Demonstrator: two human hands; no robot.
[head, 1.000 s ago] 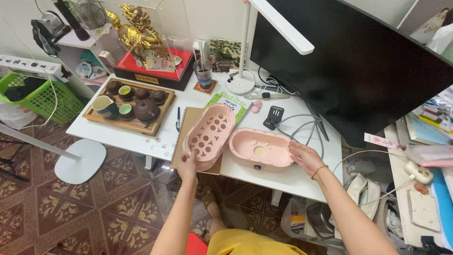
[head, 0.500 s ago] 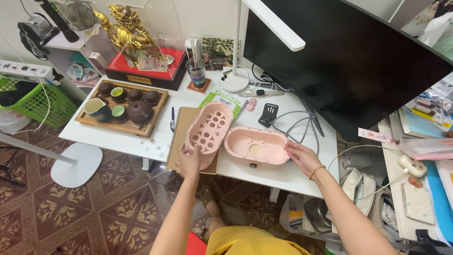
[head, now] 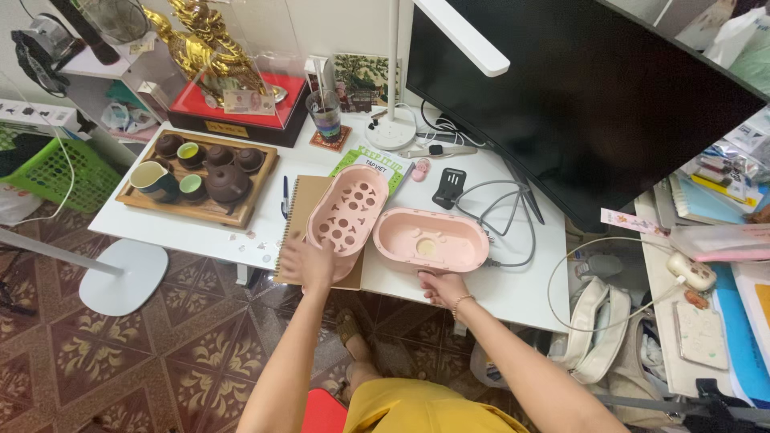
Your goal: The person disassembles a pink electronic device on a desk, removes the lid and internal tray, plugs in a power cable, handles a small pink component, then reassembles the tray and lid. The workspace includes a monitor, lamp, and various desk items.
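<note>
A pink oval tray with cut-out holes [head: 350, 210] lies tilted on a brown spiral notebook [head: 298, 232]. Beside it on the white desk [head: 200, 236] sits a pink oval basin [head: 431, 239] with a cable at its right end. My left hand [head: 305, 263] rests flat with spread fingers on the notebook at the near end of the perforated tray. At the basin's near front edge, my right hand [head: 443, 286], wearing a bead bracelet, touches its underside with fingers curled.
A wooden tea tray [head: 199, 178] with teapot and cups stands at the left. Behind are a gold statue in a clear case [head: 220, 60], a glass [head: 325, 112], a white lamp [head: 391, 132] and a large dark monitor [head: 577, 96]. A green basket [head: 48, 168] stands on the floor.
My right hand has moved from the basin's right end to its near front edge. My left hand has slipped off the tray's end onto the notebook.
</note>
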